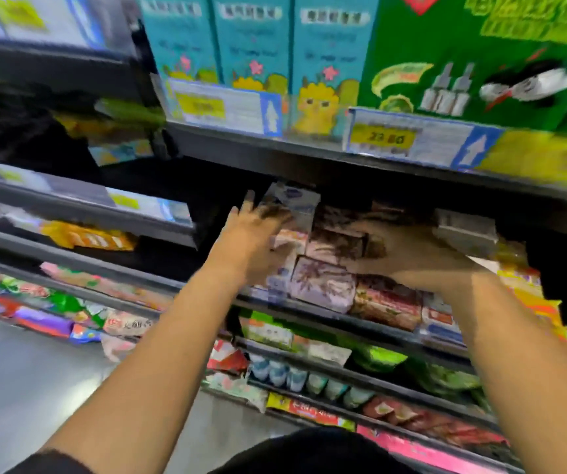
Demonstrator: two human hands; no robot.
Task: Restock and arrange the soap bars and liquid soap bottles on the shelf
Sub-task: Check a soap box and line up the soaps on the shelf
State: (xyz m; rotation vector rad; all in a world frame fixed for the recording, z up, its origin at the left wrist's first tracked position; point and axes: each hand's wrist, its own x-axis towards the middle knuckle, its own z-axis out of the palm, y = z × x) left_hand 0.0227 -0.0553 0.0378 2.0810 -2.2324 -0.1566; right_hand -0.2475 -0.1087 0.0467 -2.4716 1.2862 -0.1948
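Observation:
Motion blur smears the whole view. Stacked soap bar boxes (pixel 323 282), pale purple and brown-red, fill the middle shelf (pixel 371 323). My left hand (pixel 251 241) reaches in with its fingers spread and straight, touching the side of a white and blue soap box (pixel 295 201) that stands tilted on top of the stack. My right hand (pixel 412 258) lies flat over the brown boxes, fingers pointing left. A grey soap box (pixel 463 230) sits just behind that hand; whether the hand touches it is too blurred to tell.
The shelf above (pixel 309 155) hangs low over the soap and carries teal boxes (pixel 251 39), a green carton (pixel 473 63) and price tags (pixel 381 138). Lower shelves hold packets and small bottles (pixel 295 374). The grey floor (pixel 19 388) lies at lower left.

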